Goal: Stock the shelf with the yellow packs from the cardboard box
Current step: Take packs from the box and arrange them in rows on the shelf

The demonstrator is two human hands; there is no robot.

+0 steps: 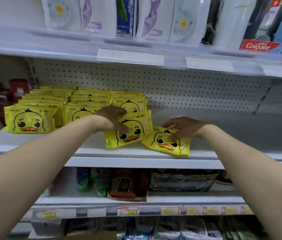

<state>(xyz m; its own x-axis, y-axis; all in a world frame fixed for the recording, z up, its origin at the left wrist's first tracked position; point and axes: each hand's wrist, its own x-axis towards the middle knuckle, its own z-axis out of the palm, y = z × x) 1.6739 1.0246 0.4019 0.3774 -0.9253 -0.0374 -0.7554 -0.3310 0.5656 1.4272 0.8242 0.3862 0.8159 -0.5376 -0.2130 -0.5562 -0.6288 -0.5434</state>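
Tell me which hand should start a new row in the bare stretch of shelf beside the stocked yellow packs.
Right. The right hand already rests on a yellow pack lying nearest the bare shelf; the left hand holds its pack against the stocked rows.

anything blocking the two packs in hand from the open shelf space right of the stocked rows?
Nothing visible. The left hand and right hand each hold a yellow pack at the shelf front; the white deck behind and rightward looks bare.
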